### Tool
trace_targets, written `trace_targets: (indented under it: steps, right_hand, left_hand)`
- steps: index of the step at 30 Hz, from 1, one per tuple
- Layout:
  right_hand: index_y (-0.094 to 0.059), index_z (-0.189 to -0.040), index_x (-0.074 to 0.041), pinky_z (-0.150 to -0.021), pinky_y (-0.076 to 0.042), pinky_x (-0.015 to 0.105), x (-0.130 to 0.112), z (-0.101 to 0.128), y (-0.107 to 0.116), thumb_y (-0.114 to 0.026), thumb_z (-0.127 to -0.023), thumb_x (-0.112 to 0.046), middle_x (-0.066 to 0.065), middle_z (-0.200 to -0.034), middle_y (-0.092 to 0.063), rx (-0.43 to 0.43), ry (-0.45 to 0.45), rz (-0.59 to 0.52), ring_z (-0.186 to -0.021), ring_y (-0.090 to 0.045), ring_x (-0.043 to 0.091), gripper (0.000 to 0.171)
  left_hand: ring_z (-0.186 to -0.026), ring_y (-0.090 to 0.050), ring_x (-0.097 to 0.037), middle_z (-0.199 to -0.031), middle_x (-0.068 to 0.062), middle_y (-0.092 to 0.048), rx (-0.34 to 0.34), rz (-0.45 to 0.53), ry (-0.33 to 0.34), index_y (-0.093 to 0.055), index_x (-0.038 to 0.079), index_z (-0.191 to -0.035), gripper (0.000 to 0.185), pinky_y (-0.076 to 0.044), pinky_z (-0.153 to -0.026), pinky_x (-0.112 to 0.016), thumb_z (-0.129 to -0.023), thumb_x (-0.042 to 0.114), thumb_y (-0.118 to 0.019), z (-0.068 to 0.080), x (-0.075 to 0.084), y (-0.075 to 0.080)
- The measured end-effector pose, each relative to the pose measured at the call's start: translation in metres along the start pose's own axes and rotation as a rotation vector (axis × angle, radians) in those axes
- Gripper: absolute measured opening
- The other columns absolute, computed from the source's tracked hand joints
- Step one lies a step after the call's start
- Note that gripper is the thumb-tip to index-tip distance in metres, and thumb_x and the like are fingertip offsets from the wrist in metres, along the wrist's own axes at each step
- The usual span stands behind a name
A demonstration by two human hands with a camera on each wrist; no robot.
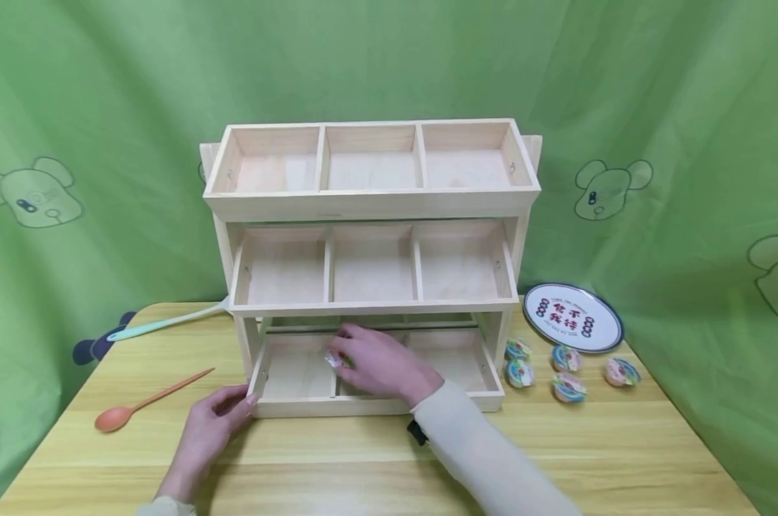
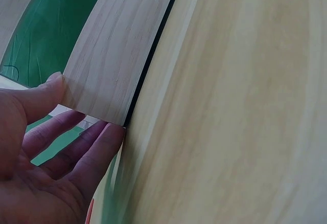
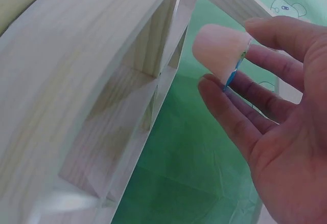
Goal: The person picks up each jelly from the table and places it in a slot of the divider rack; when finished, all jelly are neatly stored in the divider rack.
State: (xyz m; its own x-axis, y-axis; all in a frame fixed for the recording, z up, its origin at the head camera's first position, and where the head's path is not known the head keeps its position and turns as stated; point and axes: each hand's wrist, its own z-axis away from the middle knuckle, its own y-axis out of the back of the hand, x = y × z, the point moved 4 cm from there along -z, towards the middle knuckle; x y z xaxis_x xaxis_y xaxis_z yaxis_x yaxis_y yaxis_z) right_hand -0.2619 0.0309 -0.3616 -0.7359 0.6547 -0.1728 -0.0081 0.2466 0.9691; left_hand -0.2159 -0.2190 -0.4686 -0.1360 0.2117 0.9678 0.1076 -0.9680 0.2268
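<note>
A three-tier wooden rack (image 1: 372, 208) stands on the table, each tier split into three compartments. My left hand (image 1: 211, 423) grips the front left corner of its bottom tier (image 1: 337, 408); in the left wrist view the thumb lies on the panel's upper edge and the fingers (image 2: 97, 152) meet its end. Over the bottom tier, near the divider between left and middle compartments, my right hand (image 1: 389, 362) pinches a small jelly cup (image 3: 219, 47) by its rim, with thumb and fingers. The cup is tipped on its side, its pale base pointing away from the palm.
Several jelly cups (image 1: 568, 387) lie right of the rack, in front of an oval plate (image 1: 601, 333) with printed characters. On the left are an orange spoon (image 1: 114, 418) and a light-green handled utensil (image 1: 163, 322), its end behind the rack. A green curtain (image 1: 376, 57) hangs behind.
</note>
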Motion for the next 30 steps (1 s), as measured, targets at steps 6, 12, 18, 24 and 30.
trace_targets:
  steps: [6, 12, 18, 24, 30]
  right_hand:
    - [-0.057, -0.118, -0.016, -0.066, -0.049, 0.017, -0.004, -0.014, -0.005, -0.056, -0.088, -0.025, 0.003, -0.113, -0.053, 0.000, 0.002, -0.002, -0.074, -0.052, 0.008, 0.031]
    - [-0.058, -0.118, -0.016, -0.057, -0.043, 0.008, -0.006, -0.025, -0.006, -0.059, -0.086, -0.023, -0.003, -0.106, -0.055, -0.004, 0.009, -0.043, -0.065, -0.048, 0.002, 0.032]
    - [-0.057, -0.117, -0.017, -0.063, -0.043, 0.008, -0.009, -0.037, -0.014, -0.059, -0.086, -0.024, -0.005, -0.106, -0.055, -0.023, 0.035, -0.029, -0.075, -0.047, 0.001, 0.032]
    - [-0.061, -0.108, -0.017, -0.061, -0.042, 0.009, -0.014, -0.048, -0.022, -0.060, -0.085, -0.021, -0.006, -0.096, -0.055, -0.031, 0.057, -0.021, -0.075, -0.047, 0.002, 0.024]
    - [-0.062, -0.098, -0.019, -0.063, -0.042, 0.010, -0.021, -0.060, -0.031, -0.063, -0.083, -0.019, -0.009, -0.093, -0.054, -0.054, 0.070, -0.008, -0.076, -0.048, 0.002, 0.016]
  left_hand:
    - [-0.093, -0.057, -0.019, -0.113, -0.017, -0.055, 0.001, -0.008, -0.001, -0.053, 0.001, -0.119, 0.054, -0.051, -0.079, -0.023, -0.077, 0.030, -0.070, 0.001, 0.001, 0.000]
    - [-0.093, -0.057, -0.021, -0.114, -0.018, -0.053, -0.001, 0.025, 0.010, -0.052, 0.000, -0.120, 0.054, -0.051, -0.080, -0.025, -0.078, 0.028, -0.069, 0.002, 0.001, -0.001]
    - [-0.091, -0.057, -0.019, -0.113, -0.018, -0.054, 0.013, 0.008, 0.006, -0.053, 0.000, -0.119, 0.052, -0.051, -0.079, -0.024, -0.079, 0.028, -0.069, 0.002, 0.001, -0.001]
    - [-0.092, -0.057, -0.018, -0.113, -0.016, -0.054, 0.014, -0.005, 0.002, -0.055, 0.001, -0.118, 0.050, -0.051, -0.078, -0.022, -0.078, 0.027, -0.069, 0.001, -0.001, -0.001]
    - [-0.092, -0.057, -0.019, -0.112, -0.017, -0.055, 0.017, -0.005, 0.002, -0.054, 0.000, -0.118, 0.049, -0.051, -0.079, -0.023, -0.079, 0.026, -0.069, 0.001, -0.001, 0.000]
